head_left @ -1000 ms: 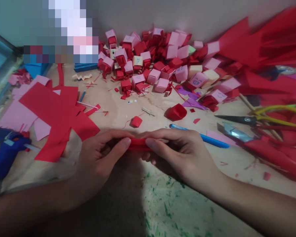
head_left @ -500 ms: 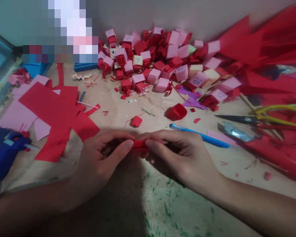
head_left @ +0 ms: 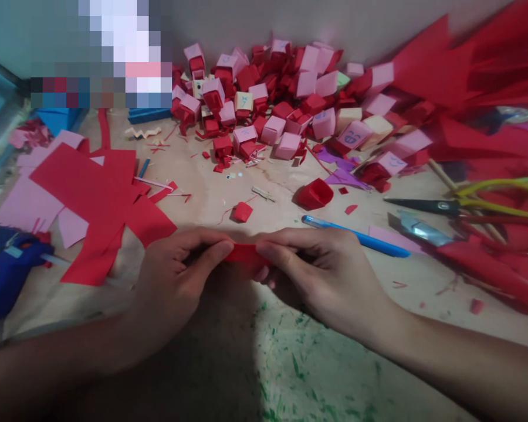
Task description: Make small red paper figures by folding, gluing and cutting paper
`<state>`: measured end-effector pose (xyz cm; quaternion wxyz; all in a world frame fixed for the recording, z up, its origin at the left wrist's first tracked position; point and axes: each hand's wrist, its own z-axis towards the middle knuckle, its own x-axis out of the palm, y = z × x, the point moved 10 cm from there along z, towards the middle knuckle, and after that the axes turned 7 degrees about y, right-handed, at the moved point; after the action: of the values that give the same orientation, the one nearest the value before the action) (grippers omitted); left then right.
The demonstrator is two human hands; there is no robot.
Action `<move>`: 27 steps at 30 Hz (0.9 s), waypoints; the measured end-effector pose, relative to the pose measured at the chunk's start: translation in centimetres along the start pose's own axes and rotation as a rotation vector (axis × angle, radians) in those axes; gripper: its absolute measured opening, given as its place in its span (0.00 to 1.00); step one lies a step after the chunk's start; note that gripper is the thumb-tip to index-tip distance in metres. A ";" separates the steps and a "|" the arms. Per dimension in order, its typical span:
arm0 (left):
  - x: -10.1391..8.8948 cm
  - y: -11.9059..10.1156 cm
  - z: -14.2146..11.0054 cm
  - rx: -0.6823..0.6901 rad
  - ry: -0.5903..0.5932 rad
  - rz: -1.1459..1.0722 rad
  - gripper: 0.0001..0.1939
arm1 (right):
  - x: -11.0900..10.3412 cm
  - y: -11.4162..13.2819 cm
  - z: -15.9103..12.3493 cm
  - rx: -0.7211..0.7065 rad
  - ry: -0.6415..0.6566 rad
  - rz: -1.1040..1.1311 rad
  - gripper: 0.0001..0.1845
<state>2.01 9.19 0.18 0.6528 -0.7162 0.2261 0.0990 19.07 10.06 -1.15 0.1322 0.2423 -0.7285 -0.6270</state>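
Observation:
Between my two hands is a small piece of red craft foam or paper (head_left: 244, 254), its ends covered by my fingers. My left hand (head_left: 185, 275) pinches its left end between thumb and fingers. The right end is pinched by my right hand (head_left: 321, 269), with a fingertip showing beneath the piece. Just beyond my hands lie a small red folded bit (head_left: 242, 212) and an open red box shape (head_left: 315, 194). A blue pen (head_left: 378, 244) lies beyond my right hand.
Pink and red small boxes (head_left: 286, 145) are heaped along the wall. Red strips (head_left: 88, 193) and a blue glue gun (head_left: 9, 269) lie at left. Yellow-handled scissors (head_left: 449, 206), a cutter blade (head_left: 422, 227) and red sheets (head_left: 488, 258) lie at right.
The red piece has tipped so more of its flat face shows between my thumbs. Both hands keep hold of it and have risen very slightly in view.

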 end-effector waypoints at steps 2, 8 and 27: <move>0.0 0.1 0.0 -0.002 -0.005 0.020 0.06 | 0.0 0.0 0.0 -0.002 0.008 -0.008 0.22; 0.9 -0.4 0.0 0.020 0.068 -0.049 0.05 | 0.1 0.3 0.1 -0.013 0.020 -0.030 0.18; 0.4 -0.8 0.0 0.118 0.030 -0.070 0.12 | -0.3 0.6 0.0 -0.015 -0.047 0.115 0.12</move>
<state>2.72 9.15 0.77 0.6934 -0.6853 0.2164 0.0519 19.22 10.23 -0.48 0.1527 0.1840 -0.7394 -0.6293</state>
